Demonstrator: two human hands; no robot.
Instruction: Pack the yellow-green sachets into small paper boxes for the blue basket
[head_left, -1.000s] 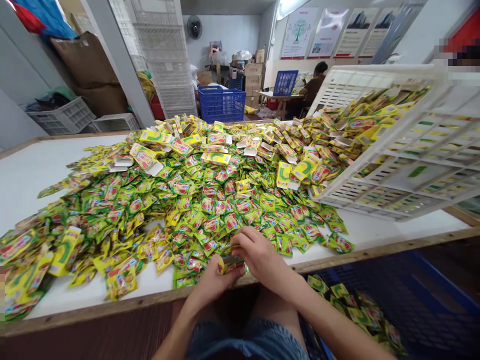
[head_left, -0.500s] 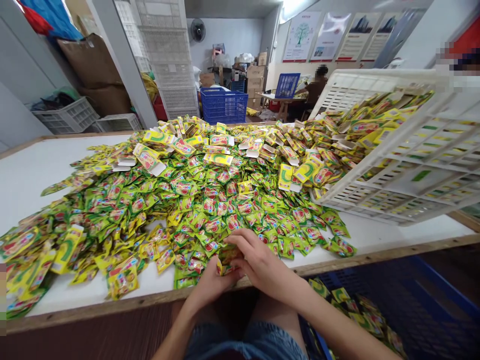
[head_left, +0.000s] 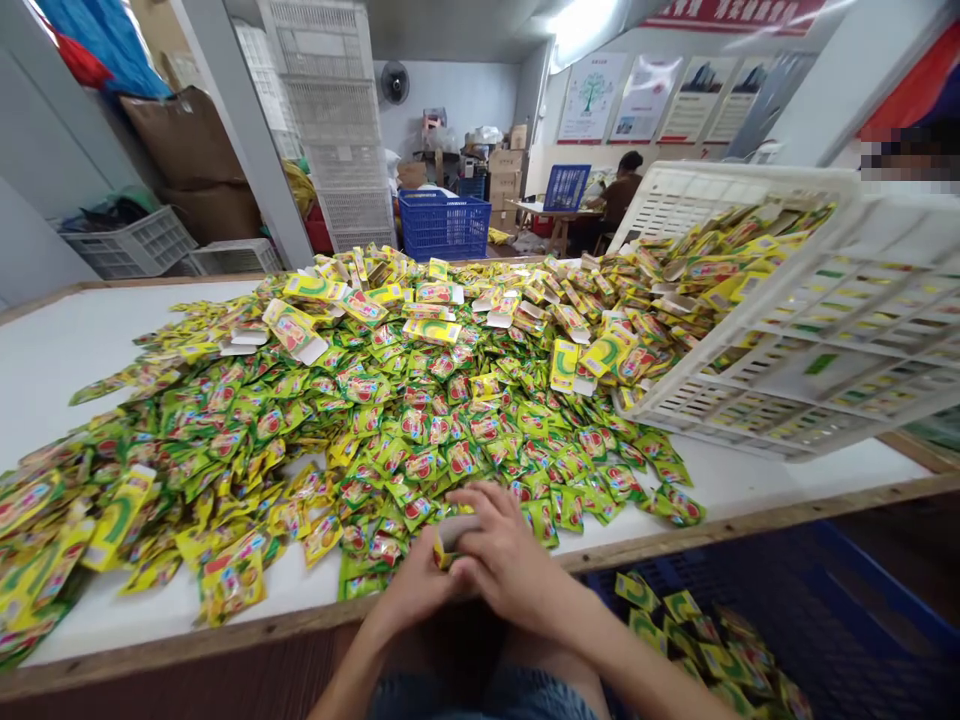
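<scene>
Close to the table's front edge, my left hand [head_left: 414, 592] grips a small yellow carton [head_left: 453, 532] with a pale grey-white face or flap showing. My right hand [head_left: 506, 560] curls over the same carton from the right, fingers and thumb on it. Most of the carton is hidden by my fingers. Just beyond my hands spreads a heap of small green sachets [head_left: 457, 455] printed with red fruit. Yellow sachets [head_left: 322, 538] lie to the left. On the far side of the heap are many yellow cartons [head_left: 433, 330], several with white flaps open.
A white plastic crate [head_left: 787, 400] lies tipped on the right, spilling yellow cartons. Below the wooden table edge [head_left: 750, 515], a blue crate [head_left: 847, 590] holds more sachets. Farther back are a blue basket [head_left: 444, 222], stacked white crates [head_left: 341, 150] and a seated person [head_left: 622, 195].
My hands have turned the carton, so a pale grey-white surface now shows where yellow and brown showed before. The right fingers have shifted over it. The camera view has tilted slightly.
</scene>
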